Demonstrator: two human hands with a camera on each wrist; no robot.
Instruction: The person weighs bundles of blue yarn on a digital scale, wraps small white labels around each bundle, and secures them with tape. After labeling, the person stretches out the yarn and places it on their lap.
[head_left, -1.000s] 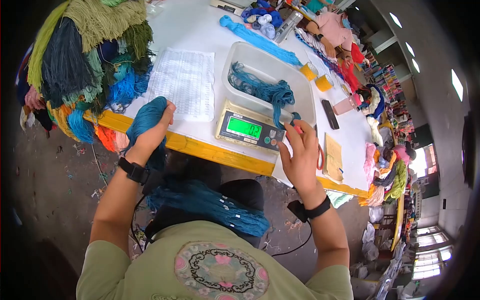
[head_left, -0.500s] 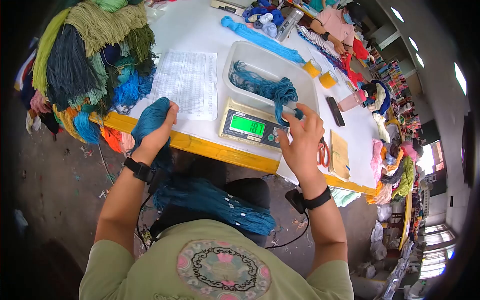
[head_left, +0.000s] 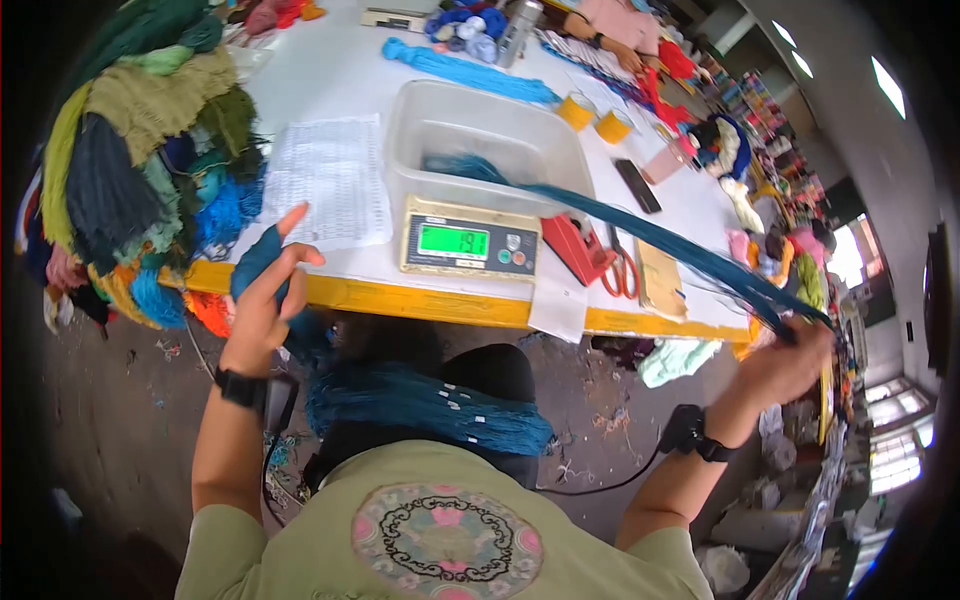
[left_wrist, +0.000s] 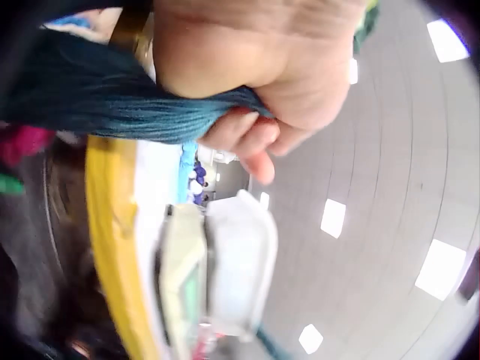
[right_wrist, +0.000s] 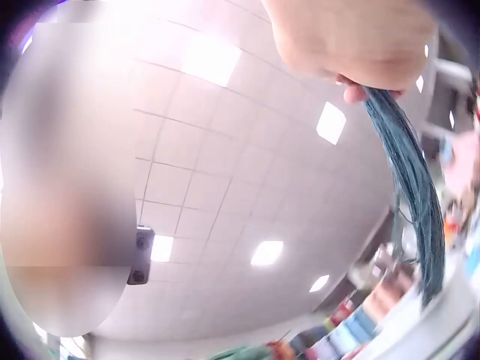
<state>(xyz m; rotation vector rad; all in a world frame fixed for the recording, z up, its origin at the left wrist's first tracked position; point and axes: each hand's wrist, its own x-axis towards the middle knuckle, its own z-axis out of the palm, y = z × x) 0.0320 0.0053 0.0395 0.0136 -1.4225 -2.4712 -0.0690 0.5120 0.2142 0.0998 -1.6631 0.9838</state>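
Note:
My right hand (head_left: 785,365) grips one end of a teal yarn hank (head_left: 640,225), drawn out long and slanting from the white plastic tub (head_left: 555,130). In the right wrist view the strands (right_wrist: 412,187) hang from the curled fingers. My left hand (head_left: 265,305), by the table's front edge, holds a thicker teal skein (left_wrist: 165,112) between thumb and curled fingers, with the index finger sticking out. Its lower length hangs towards my lap, where more teal yarn (head_left: 430,405) lies. Right in front of the tub shows the digital scale (head_left: 470,245), its green display lit.
A printed sheet (head_left: 330,185) lies left of the tub, beside a heap of coloured yarn (head_left: 120,180). Right of the scale are a red object (head_left: 577,250), red-handled scissors (head_left: 620,270), a brown pad (head_left: 660,280) and a phone (head_left: 637,187). Another person (head_left: 615,35) sits across the table.
My right hand has gone from beside the scale far to the right, pulling the yarn out of the tub into a long stretch. The left hand keeps its skein, its index finger now extended.

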